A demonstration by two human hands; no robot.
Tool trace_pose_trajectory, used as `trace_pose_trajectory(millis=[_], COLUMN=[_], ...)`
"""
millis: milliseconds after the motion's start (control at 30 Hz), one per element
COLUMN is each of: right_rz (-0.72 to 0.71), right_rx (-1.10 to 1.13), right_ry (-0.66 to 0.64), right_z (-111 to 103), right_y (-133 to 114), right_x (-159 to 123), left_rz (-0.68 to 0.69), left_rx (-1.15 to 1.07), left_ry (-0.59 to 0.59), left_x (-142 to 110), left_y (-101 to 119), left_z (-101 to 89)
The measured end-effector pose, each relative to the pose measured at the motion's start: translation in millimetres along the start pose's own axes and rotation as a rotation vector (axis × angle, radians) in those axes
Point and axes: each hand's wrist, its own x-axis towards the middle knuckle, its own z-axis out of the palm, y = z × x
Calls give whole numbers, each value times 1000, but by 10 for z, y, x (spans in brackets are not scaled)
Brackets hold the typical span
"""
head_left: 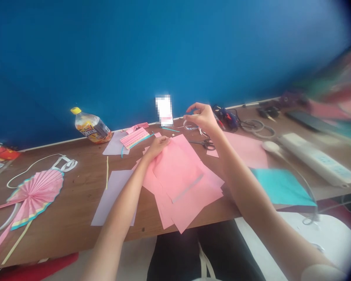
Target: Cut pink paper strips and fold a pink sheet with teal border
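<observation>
My left hand (158, 147) is at the upper left edge of the top pink paper sheet (181, 166), with its fingers closed on that edge. A grey-blue strip (187, 189) runs along the sheet's near edge. Beneath lie more pink sheets (181, 218), fanned out unevenly. My right hand (204, 117) is raised beyond the stack, thumb and forefinger bent together in a pinch. Whatever is between these fingertips is too small to make out. Just below them is a roll of tape (189, 125); I cannot tell if the hand touches it. Dark-handled scissors (207, 144) lie near the right wrist.
At left lies a pleated pink fan (42, 191). A yellow-capped bottle (93, 127) stands near the blue wall, beside a folded pink paper piece (136, 137). Lilac paper (114, 199) is left of the stack. Rightward are turquoise paper (282, 187) and a white power strip (318, 158) with cable.
</observation>
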Motion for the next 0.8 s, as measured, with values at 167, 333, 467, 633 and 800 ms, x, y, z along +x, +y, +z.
trace_pose_trajectory(millis=[167, 333, 467, 633, 800], right_rz=[76, -6, -80, -51, -4], right_rx=[-346, -585, -678, -697, -445], right_ry=[124, -25, -344, -438, -269], right_z=[142, 292, 393, 464, 438], right_y=[202, 368, 424, 411, 293], right_x=[-11, -77, -124, -183, -239], left_rz=[-3, 10, -9, 3, 2], left_rx=[6, 24, 36, 72, 52], left_ry=[4, 8, 11, 64, 156], left_x=[11, 36, 49, 42, 36], left_y=[-7, -35, -59, -55, -16], left_z=[8, -17, -14, 27, 42])
